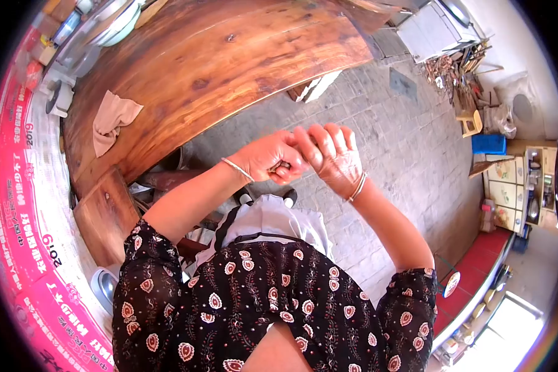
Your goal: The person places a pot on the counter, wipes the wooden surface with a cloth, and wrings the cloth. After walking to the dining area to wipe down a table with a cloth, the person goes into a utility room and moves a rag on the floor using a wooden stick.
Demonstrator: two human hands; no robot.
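Pink-and-white printed sheet point(6, 198), left of the wooden table point(229, 74): “2019” reads twice in black, once alongside the table, once lower in view than the table; accompanying Chinese characters mostly too distorted to read reliably

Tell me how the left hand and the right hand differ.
The left hand is curled into a fist, while the right hand has its fingers more loosely bent. A small dark item, too small to identify, shows inside the left hand; none is visible in the right hand. Each wrist wears a pale band.
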